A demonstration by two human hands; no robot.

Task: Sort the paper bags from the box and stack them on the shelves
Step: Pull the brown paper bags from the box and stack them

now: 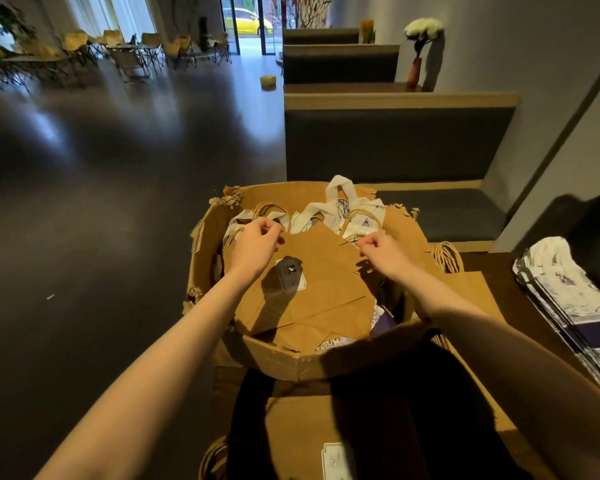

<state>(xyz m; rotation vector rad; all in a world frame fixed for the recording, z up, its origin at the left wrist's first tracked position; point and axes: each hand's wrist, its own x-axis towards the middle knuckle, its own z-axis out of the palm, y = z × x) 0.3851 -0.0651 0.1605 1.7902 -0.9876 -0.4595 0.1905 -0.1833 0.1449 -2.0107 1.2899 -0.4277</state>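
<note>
A torn cardboard box [284, 358] stands in front of me, filled with paper bags. On top lies a flat brown paper bag [312, 271] with a small label on its face. My left hand [255, 242] pinches the bag's upper left corner. My right hand [383, 251] pinches its upper right corner. Behind it, white bags [340, 202] with white handles and twine-handled brown bags stick up at the far side of the box.
A stack of white and purple printed bags [568, 303] lies on the wooden surface at the right, beside flat brown bags [471, 282] with twine handles. More brown bags [305, 431] lie below the box. A dark bench [395, 143] stands behind; dark floor spreads left.
</note>
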